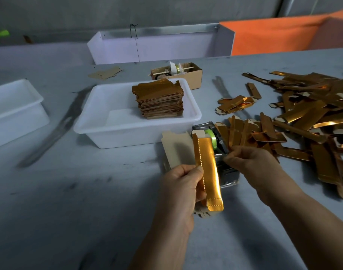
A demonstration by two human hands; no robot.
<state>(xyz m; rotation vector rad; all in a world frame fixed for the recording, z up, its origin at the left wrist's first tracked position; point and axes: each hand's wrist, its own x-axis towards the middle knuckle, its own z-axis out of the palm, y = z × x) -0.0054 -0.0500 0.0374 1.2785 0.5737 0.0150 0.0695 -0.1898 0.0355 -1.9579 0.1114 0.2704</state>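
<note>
Table: grey flat table (pixel 88 201), scuffed with dark streaks; carries every item listed below.
Screen: white folded sheet screen (pixel 166 47), standing upright at the far edge of the table.
Loose pile: heap of gold foil card strips (pixel 307 117), spread over the right side of the table, the strips overlapping at mixed angles.
Centre tub: white rectangular plastic tub (pixel 118 139), at mid-table, just left of the loose pile.
Side tub: second white plastic tub (pixel 16 106), at the left edge of the view, well apart from the centre tub.
Stack: squared stack of flat gold foil card blanks (pixel 159 100), inside the centre tub, against its far right corner.
Carton: small brown cardboard box (pixel 194 76), behind the centre tub; a stick with a spool lies across its open top.
Dispenser: grey tape dispenser (pixel 228 176) with a green tape roll (pixel 212 137), just beside the tub's near right corner.
Flat blank: beige unfolded card blank (pixel 176 151), lying on the table left of the dispenser.
Sleeve: gold foil folded card sleeve (pixel 207 168), held above the table in front of the dispenser, long axis running away from the person.
Left grip (pixel 180 186): closed around the sleeve's left edge, thumb pressed on its front face.
Right grip (pixel 250 162): thumb and forefinger drawn together at the dispenser's front; whether anything lies between them cannot be told.
</note>
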